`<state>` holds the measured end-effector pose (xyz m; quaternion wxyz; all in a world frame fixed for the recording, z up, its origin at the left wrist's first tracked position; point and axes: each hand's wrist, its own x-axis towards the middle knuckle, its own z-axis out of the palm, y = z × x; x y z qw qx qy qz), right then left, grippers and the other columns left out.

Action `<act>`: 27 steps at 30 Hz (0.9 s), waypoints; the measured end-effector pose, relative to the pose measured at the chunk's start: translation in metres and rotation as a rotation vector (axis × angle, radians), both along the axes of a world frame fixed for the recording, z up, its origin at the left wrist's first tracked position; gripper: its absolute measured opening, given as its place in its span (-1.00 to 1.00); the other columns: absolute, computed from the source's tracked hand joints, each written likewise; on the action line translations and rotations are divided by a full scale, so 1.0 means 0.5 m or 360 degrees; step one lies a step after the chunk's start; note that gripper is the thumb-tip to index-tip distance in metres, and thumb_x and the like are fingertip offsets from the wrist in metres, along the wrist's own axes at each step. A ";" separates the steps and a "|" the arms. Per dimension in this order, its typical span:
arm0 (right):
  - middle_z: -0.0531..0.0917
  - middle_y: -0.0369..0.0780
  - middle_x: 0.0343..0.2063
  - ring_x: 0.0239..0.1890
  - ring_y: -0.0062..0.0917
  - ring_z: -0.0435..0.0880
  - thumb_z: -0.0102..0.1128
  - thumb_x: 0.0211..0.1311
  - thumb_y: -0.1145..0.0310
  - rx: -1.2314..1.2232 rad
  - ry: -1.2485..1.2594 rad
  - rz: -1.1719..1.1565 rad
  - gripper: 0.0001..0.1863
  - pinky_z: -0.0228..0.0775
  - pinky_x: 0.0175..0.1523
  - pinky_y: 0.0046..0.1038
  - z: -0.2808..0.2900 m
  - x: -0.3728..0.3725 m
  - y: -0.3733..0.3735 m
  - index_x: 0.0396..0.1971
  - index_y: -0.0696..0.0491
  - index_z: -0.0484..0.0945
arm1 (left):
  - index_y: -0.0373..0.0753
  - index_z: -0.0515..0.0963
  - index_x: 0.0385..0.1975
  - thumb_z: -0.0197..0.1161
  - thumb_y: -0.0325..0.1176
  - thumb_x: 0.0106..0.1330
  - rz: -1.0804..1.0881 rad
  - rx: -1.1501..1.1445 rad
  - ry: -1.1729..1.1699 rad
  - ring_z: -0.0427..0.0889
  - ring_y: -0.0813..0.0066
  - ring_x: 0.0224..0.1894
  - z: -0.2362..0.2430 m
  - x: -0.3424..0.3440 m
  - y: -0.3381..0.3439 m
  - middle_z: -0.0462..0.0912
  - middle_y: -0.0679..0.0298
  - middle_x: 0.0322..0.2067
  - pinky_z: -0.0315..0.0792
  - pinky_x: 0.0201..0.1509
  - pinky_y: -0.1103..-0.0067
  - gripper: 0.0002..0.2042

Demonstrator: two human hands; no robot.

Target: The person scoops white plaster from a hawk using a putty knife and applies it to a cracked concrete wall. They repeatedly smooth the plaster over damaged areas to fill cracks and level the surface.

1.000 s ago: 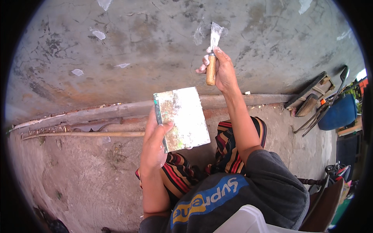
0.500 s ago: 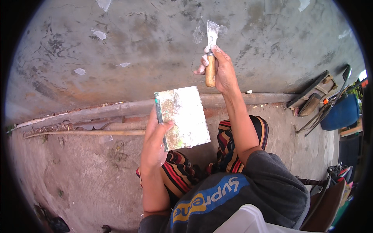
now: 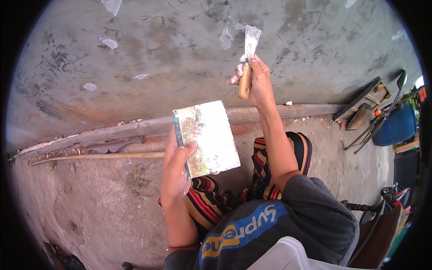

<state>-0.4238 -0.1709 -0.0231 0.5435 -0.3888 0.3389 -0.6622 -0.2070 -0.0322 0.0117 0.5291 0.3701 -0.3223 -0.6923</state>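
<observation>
My left hand (image 3: 174,168) grips the left edge of a flat rectangular board (image 3: 211,139), its thumb on top and the fingers hidden underneath. White paste covers most of the board, with brown and green stains along the held side. In my right hand (image 3: 258,81) is a putty knife (image 3: 245,82), held by its wooden handle with the blade pointing up toward the wall. White paste smears the blade and my fingers. Close by the blade, the grey wall (image 3: 180,54) carries a pale patch (image 3: 226,38); whether the blade touches the wall I cannot tell.
More white patches (image 3: 110,43) dot the wall. Along its foot runs a long pole (image 3: 310,110), with a thin stick (image 3: 112,156) on the concrete floor (image 3: 103,202). To the right stand a wooden frame (image 3: 364,101), a blue barrel (image 3: 396,128) and a brown chair (image 3: 378,238).
The board has shifted slightly left with my left hand. The putty knife's blade has tilted a little to the right, with my right hand still around the handle.
</observation>
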 end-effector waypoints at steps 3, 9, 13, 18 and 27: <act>0.46 -0.27 -0.63 -0.63 -0.52 0.58 -0.23 0.48 0.20 -0.0026 0.0023 0.0018 -0.72 0.63 -0.36 -0.29 -0.013 -0.013 -0.022 -0.33 0.07 0.35 | -0.43 0.12 0.29 -0.05 -0.55 0.26 0.0010 -0.0010 -0.0008 0.45 0.45 0.07 0.005 -0.003 -0.001 0.44 0.13 0.07 0.31 0.17 0.54 -0.46; 0.45 -0.28 -0.65 -0.64 -0.51 0.57 -0.25 0.49 0.19 0.0004 0.0081 0.0088 -0.70 0.61 -0.34 -0.27 -0.106 -0.017 -0.041 -0.33 0.07 0.37 | -0.43 0.12 0.29 -0.06 -0.55 0.26 -0.0027 -0.0025 -0.0004 0.45 0.45 0.07 0.006 -0.005 -0.004 0.44 0.13 0.07 0.31 0.16 0.54 -0.46; 0.44 -0.29 -0.66 -0.68 -0.52 0.56 -0.26 0.50 0.16 0.0009 0.0184 -0.0052 -0.66 0.60 -0.40 -0.33 -0.086 -0.005 -0.006 -0.32 0.09 0.39 | -0.43 0.11 0.30 -0.06 -0.55 0.26 -0.0006 -0.0009 -0.0006 0.44 0.45 0.08 0.004 -0.001 -0.001 0.43 0.13 0.08 0.30 0.17 0.54 -0.45; 0.44 -0.29 -0.68 -0.69 -0.54 0.55 -0.26 0.50 0.15 -0.0115 0.0120 -0.0131 -0.65 0.59 -0.47 -0.35 -0.028 -0.013 -0.029 -0.33 0.10 0.40 | -0.44 0.10 0.30 -0.05 -0.55 0.25 -0.0021 0.0003 -0.0017 0.44 0.45 0.09 0.004 -0.001 0.001 0.43 0.13 0.09 0.30 0.18 0.54 -0.44; 0.42 -0.31 -0.70 -0.71 -0.56 0.51 -0.23 0.49 0.16 0.0186 0.0107 0.0022 -0.66 0.52 -0.52 -0.41 -0.068 0.001 0.022 -0.35 0.09 0.39 | -0.44 0.09 0.31 -0.04 -0.56 0.24 0.0006 0.0028 0.0007 0.45 0.43 0.07 0.003 -0.003 0.002 0.43 0.12 0.09 0.32 0.17 0.54 -0.42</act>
